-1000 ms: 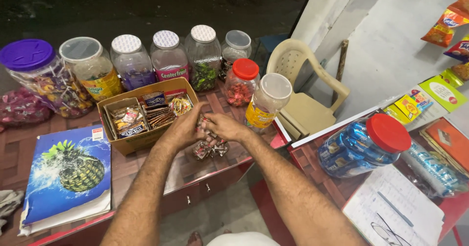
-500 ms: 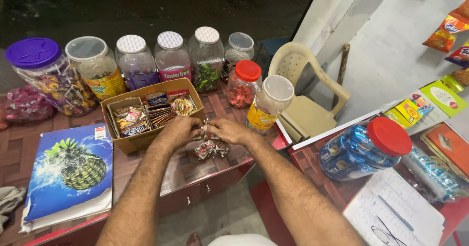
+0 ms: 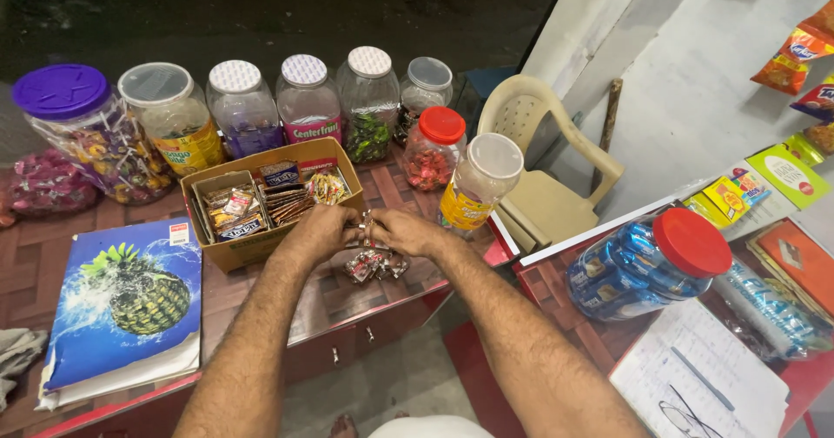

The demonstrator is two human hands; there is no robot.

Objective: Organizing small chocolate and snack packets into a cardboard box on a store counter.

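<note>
Starting from the cardboard box (image 3: 265, 199) of wrapped sweets as our landmark, we see a book with a pineapple cover (image 3: 122, 303) lying to its left; behind it stands a row of candy jars (image 3: 304, 99); just right of the box our left hand (image 3: 320, 229) and right hand (image 3: 401, 229) meet, fingers pinched together on a strip of small sweet packets (image 3: 372, 260) that trails onto the counter below them; further right a red-lidded jar (image 3: 647, 264) lies on its side.
</note>
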